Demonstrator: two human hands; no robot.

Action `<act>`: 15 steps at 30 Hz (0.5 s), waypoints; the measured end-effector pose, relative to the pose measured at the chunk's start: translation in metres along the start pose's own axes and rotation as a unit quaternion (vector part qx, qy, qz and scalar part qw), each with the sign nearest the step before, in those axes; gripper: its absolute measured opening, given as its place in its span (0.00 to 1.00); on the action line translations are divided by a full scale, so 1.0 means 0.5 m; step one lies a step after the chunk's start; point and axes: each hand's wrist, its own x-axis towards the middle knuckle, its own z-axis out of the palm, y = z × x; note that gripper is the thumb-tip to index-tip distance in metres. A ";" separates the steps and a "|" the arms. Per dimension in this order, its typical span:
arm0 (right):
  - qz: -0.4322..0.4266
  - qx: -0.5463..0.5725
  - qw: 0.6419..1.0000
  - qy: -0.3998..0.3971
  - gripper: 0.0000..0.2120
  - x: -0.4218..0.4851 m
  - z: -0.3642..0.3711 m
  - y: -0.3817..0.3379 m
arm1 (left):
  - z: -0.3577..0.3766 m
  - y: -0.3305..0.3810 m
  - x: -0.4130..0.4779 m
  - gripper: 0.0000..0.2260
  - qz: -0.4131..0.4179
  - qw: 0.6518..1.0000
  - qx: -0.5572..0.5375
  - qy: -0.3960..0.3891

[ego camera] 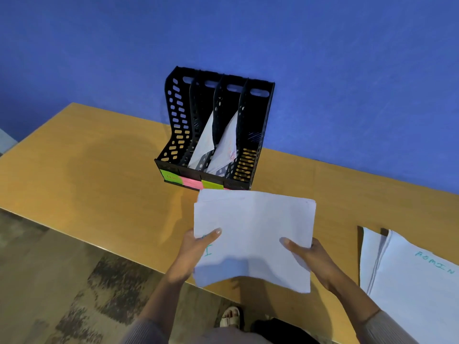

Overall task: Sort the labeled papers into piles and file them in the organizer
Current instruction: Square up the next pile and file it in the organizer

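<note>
Sheaf of white papers (253, 234), label mostly hidden under left hand (196, 247), pinched in both grips with right hand (306, 254); beyond, black perforated organizer (218, 130) on wooden tabletop (87, 170).

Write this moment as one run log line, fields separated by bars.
left hand: holds paper stack | right hand: same stack | organizer: two middle slots filled | ADMIN pile: on table

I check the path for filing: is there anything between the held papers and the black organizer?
No. In the head view only bare table shows between the held papers and the organizer.
</note>
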 end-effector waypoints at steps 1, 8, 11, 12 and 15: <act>-0.013 0.007 1.000 0.025 0.20 0.003 0.002 -0.001 | 0.002 0.002 0.002 0.04 0.012 1.000 -0.007 0.023; -0.126 -0.001 0.989 0.076 0.13 0.013 -0.003 -0.021 | -0.011 0.018 0.004 0.09 0.118 0.992 -0.021 0.041; -0.138 -0.001 0.989 0.051 0.13 0.019 -0.001 -0.008 | -0.007 0.012 0.010 0.10 0.146 0.989 0.016 0.029; -0.139 -0.012 0.989 0.054 0.12 0.021 0.000 -0.004 | -0.005 0.010 0.013 0.10 0.144 0.989 0.023 0.034; -0.134 -0.030 0.987 0.088 0.08 0.031 0.000 0.006 | 0.004 0.012 0.018 0.11 0.127 0.991 -0.002 0.053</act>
